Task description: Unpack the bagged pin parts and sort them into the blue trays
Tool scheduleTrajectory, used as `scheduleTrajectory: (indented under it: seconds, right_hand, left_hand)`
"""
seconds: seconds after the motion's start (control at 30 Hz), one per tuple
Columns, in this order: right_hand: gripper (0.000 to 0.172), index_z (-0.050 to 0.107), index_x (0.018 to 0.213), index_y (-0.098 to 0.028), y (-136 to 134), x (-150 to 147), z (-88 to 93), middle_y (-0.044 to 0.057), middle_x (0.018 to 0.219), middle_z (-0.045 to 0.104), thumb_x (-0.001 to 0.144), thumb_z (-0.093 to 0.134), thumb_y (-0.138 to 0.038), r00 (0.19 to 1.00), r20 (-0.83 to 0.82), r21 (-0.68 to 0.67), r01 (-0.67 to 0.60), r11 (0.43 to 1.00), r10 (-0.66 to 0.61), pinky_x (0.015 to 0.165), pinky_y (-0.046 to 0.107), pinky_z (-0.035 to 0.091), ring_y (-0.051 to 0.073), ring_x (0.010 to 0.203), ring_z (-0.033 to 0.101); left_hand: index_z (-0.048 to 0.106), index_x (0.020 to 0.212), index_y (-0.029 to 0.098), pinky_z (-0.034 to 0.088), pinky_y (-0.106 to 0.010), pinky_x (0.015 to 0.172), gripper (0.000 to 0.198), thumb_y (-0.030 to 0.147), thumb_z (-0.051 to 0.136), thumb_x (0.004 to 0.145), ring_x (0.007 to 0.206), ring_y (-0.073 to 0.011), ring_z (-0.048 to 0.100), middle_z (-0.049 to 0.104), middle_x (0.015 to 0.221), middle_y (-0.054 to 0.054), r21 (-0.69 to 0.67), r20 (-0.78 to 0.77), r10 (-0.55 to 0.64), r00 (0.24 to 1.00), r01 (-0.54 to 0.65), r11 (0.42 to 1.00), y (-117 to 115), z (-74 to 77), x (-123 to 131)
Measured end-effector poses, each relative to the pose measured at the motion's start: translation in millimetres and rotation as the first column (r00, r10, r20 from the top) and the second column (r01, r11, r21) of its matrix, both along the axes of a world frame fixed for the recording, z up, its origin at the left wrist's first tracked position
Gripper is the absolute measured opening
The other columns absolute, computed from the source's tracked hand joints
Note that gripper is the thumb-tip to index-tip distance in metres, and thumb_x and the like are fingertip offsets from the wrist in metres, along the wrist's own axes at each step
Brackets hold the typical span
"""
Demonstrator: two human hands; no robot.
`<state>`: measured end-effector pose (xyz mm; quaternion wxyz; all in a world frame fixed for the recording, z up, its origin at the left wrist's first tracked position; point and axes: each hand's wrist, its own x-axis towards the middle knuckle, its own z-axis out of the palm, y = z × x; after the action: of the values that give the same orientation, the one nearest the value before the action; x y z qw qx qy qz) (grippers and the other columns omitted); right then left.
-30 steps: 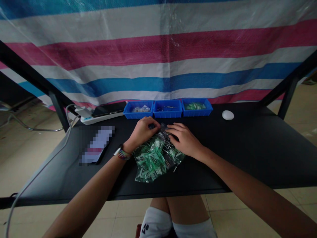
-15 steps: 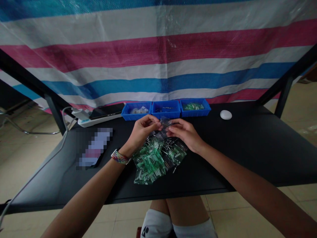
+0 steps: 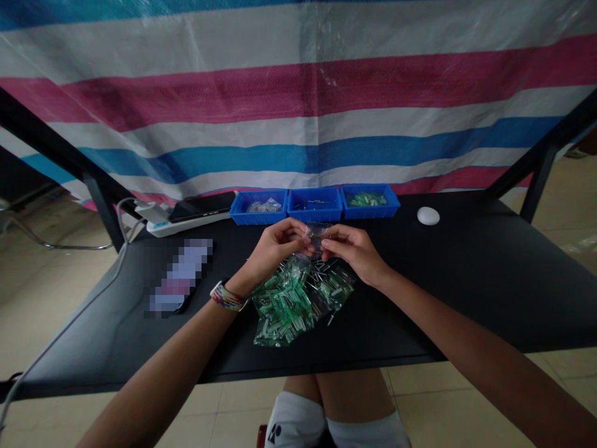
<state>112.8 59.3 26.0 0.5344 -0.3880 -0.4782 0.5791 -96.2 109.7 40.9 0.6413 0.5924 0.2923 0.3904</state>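
A small clear plastic bag [image 3: 316, 229] is stretched between my two hands, above the middle of the black table. My left hand [image 3: 278, 244], with a woven watch band at the wrist, pinches its left side. On its right side, my right hand [image 3: 353, 250] grips it between thumb and fingers. Just below lie clear bags of green and white plastic pieces [image 3: 284, 305], with a smaller green-filled bag [image 3: 336, 287] to their right. Loose metal pins [image 3: 321, 267] are scattered beside these bags, partly hidden by my hands.
Three blue trays stand in a row at the back: one with small clear bags [image 3: 259, 214], a middle tray [image 3: 314, 213] with metal pins, and one with green pieces [image 3: 370, 211]. A white oval object [image 3: 428, 216] sits right; a phone [image 3: 181, 277] and a power strip [image 3: 186, 224] lie left.
The clear bag is now spread flatter between my hands. My left hand has shifted slightly right, and the right hand's fingers have moved along the bag. The other things stay put.
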Motion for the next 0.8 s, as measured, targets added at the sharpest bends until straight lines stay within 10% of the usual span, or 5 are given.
scheduleTrajectory:
  seconds: [0.5,0.8]
  right_hand:
    - [0.035,0.070,0.077,-0.019,-0.3,-0.7,3.2,0.000,0.072,0.070,0.077,0.091,-0.048,0.996,0.073,0.025,0.045,0.999,-0.047,0.064,0.031,0.057,0.014,0.061,0.067]
    - [0.012,0.081,0.096,-0.021,-3.9,2.0,-4.7,0.003,0.085,0.073,0.096,0.074,-0.030,0.880,0.347,0.478,0.131,0.869,-0.324,0.062,0.030,0.054,0.016,0.067,0.069]
  left_hand:
    - [0.065,0.084,0.019,0.053,-0.026,0.060,0.027,0.038,0.084,0.086,0.058,-0.0133,0.065,0.067,0.068,0.001,0.019,-0.088,-0.040,0.995,0.042,0.999,-2.4,3.4,-0.3]
    - [0.073,0.069,0.013,0.046,-0.026,0.052,0.068,0.067,0.049,0.101,0.045,-0.0139,0.058,0.062,0.049,-0.006,-0.117,-0.130,-0.120,0.984,0.105,0.988,1.4,-2.1,-4.6]
